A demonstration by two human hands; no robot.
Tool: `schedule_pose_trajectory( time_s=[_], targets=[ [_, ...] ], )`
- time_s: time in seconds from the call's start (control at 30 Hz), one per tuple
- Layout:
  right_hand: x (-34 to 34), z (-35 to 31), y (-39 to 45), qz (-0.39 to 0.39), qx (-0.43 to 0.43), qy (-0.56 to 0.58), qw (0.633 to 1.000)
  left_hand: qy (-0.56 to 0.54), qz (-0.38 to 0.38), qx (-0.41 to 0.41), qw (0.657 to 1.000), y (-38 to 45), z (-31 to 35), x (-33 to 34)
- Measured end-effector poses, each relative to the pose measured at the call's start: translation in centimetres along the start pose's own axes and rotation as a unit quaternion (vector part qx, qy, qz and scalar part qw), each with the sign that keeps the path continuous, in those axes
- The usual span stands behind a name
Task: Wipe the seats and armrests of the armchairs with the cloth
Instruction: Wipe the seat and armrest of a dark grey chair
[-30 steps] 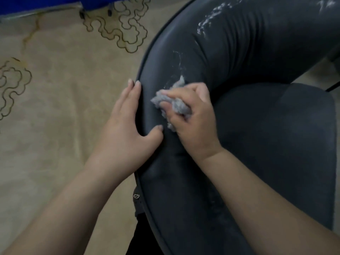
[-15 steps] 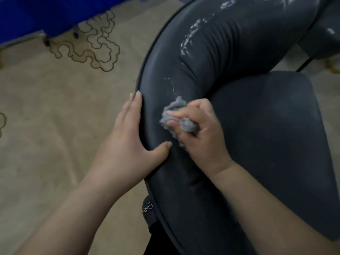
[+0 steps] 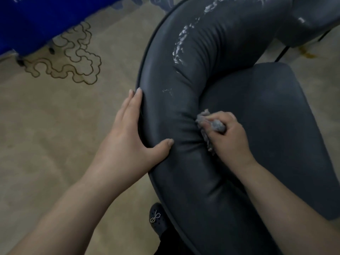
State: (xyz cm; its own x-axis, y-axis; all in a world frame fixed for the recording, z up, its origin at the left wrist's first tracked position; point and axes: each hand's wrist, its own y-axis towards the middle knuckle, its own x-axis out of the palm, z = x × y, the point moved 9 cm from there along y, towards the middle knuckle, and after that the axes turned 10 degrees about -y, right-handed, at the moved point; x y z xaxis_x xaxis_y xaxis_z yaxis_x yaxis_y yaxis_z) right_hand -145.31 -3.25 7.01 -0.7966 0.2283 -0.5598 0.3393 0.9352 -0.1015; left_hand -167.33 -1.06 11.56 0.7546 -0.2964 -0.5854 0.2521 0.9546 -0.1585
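Blue cover [image 3: 35, 21]: hanging at the far left, its hem reaching down over the floor.
Carpet [image 3: 55, 126]: lying beige across the left half, a dark looping pattern [image 3: 73, 59] running near the blue cover.
Left hand [image 3: 128, 142]: resting flat against the outer left edge of the armrest; its fingers [image 3: 135, 102] are lying straight and together along the rim, the thumb [image 3: 163, 146] spreading across the top, gripping nothing.
Shoe [image 3: 156, 218]: showing dark, with a beaded bow, on the carpet just beside the armrest's near end.
Armrest [image 3: 176, 107]: curving dark and padded from near centre to far right; white smears [image 3: 180, 45] are streaking its far part.
Cloth [image 3: 207, 126]: sitting bunched and grey in the crease where the armrest is meeting the seat.
Right hand [image 3: 230, 137]: curling its fingers [image 3: 217, 119] round the cloth and pressing it into that crease.
Seat [image 3: 276, 126]: lying dark at the right, touching the armrest's inner side.
Second armchair [image 3: 312, 19]: standing at the far right, partly out of frame.
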Motion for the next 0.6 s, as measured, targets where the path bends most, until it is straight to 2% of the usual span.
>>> schedule_pose_trajectory(
  time_s=[0.07,0.13,0.2,0.23,0.3,0.4,0.43,0.47,0.53,0.6],
  targets=[
    [-0.6,-2.0,1.4,0.050,-0.032,0.020,0.998,-0.013,0.011,0.003,1.000,0.4,0.0,0.2],
    [0.2,-6.7,2.8,0.076,-0.131,0.051,0.987,-0.014,0.017,0.003,1.000,0.8,-0.2,0.4],
    [2.4,-10.0,3.5,0.040,-0.207,0.059,0.976,-0.010,0.022,0.001,1.000,1.4,-0.4,0.2],
    [3.2,-10.0,3.5,0.020,-0.209,0.051,0.976,-0.010,0.020,0.001,1.000,1.7,-0.3,0.1],
    [3.1,-7.4,3.4,0.014,-0.166,0.027,0.986,-0.009,0.011,0.001,1.000,2.4,-0.1,0.0],
    [1.0,-2.5,3.4,0.008,-0.038,0.015,0.999,0.001,-0.003,-0.002,1.000,3.0,0.2,-0.2],
    [0.5,-2.3,3.7,0.020,-0.020,0.018,0.999,0.001,-0.006,0.000,1.000,3.1,0.2,-0.3],
    [0.1,-3.3,4.3,0.043,-0.033,0.027,0.998,0.002,-0.007,0.003,1.000,3.2,0.3,-0.3],
    [0.5,-7.6,5.3,0.077,-0.123,0.045,0.988,0.002,-0.009,0.011,1.000,3.4,0.6,-0.3],
    [2.7,-11.6,5.6,0.046,-0.219,0.029,0.974,-0.005,-0.010,0.015,1.000,3.5,0.6,-0.3]
  ],
)
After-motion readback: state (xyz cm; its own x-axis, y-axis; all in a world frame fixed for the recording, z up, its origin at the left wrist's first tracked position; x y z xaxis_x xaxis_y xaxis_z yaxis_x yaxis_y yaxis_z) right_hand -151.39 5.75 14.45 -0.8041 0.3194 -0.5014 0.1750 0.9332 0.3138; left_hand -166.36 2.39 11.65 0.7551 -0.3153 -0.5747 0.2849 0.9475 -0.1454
